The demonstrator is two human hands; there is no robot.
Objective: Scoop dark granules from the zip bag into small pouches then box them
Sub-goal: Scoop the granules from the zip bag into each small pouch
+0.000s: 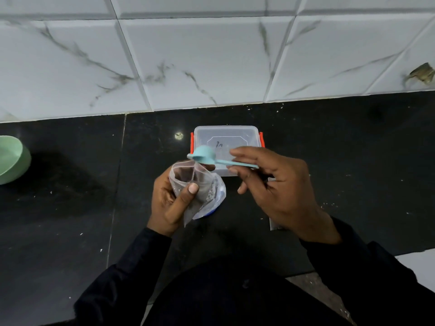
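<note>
My left hand (pixel 168 203) grips a small clear pouch (pixel 188 182) upright with its mouth open; dark granules show inside. Behind the pouch lies a larger clear zip bag (pixel 215 198) with a blue edge on the black counter. My right hand (pixel 270 187) pinches the handle of a light blue plastic scoop (pixel 203 156), whose bowl is tipped over the pouch's mouth. A clear plastic box (pixel 226 137) with orange side clips and a closed lid stands just beyond the hands.
A pale green bowl (pixel 10 158) sits at the far left edge of the black counter (pixel 70 196). The white marble-tiled wall (pixel 211 55) rises behind the box. A strip of clear plastic (pixel 274 225) lies under my right wrist.
</note>
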